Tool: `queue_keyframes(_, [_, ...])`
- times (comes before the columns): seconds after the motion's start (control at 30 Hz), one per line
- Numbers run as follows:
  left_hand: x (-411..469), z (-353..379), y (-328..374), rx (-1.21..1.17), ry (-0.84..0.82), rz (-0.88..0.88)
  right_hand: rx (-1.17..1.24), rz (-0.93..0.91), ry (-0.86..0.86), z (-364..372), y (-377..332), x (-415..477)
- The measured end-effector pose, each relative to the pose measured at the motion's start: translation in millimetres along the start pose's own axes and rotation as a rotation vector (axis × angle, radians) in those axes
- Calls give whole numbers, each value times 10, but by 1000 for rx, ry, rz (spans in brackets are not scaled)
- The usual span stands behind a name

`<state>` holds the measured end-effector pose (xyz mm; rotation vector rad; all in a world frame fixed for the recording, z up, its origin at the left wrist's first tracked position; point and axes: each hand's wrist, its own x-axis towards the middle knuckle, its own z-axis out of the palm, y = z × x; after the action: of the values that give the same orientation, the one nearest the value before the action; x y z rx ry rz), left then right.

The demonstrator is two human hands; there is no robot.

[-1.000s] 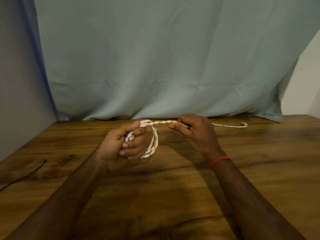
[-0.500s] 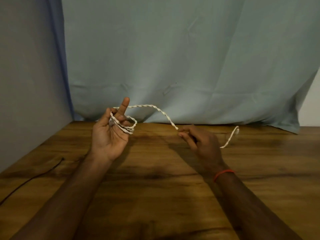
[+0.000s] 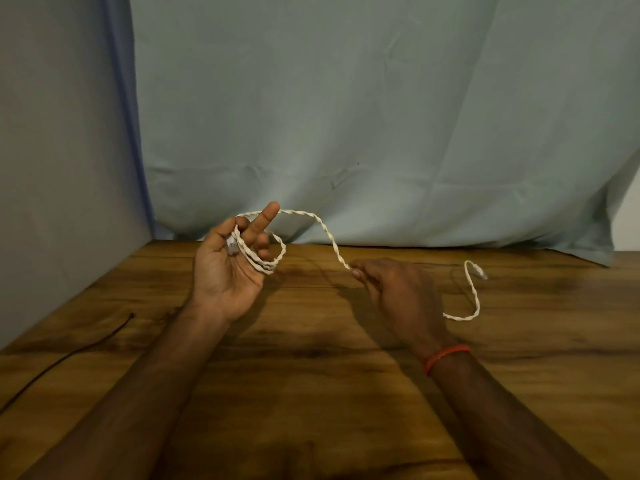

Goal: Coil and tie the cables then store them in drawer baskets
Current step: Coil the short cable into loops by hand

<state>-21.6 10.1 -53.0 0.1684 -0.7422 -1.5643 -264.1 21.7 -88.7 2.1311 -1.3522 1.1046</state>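
Observation:
A white twisted cable (image 3: pixel 327 233) is partly wound in loops around the fingers of my left hand (image 3: pixel 230 268), which is raised palm up with one finger pointing upward and a white plug held against the palm. From the loops the cable arcs over to my right hand (image 3: pixel 398 292), which pinches it between thumb and fingers just above the table. The free tail curls out to the right of that hand and ends in a small plug (image 3: pixel 479 271). No drawer basket is visible.
The wooden table (image 3: pixel 311 393) fills the lower view. A thin black cable (image 3: pixel 69 355) lies near its left edge. A pale blue curtain (image 3: pixel 346 116) hangs behind, with a grey wall at the left.
My left hand opened from a fist and lifted with the loops on its fingers. My right hand moved lower and rightward, and the cable's tail now curls beside it.

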Motion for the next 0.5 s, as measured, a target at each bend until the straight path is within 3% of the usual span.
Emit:
queue_keyframes(0.13, [-9,32,-7,18,-85,-59,-111,-71,-74,11,-37,8])
queue_keyframes(0.27, [-50,193,-181,222,-130,-56,-34,-345,-98,48,-221,-7])
queue_keyframes(0.43, [-84,79,-466,1087,-200,96,202,-361,-45,61,-281,14])
queue_keyframes(0.5, [-120,40,-504,1254,-232,106,215,-327,-29,20,-226,10])
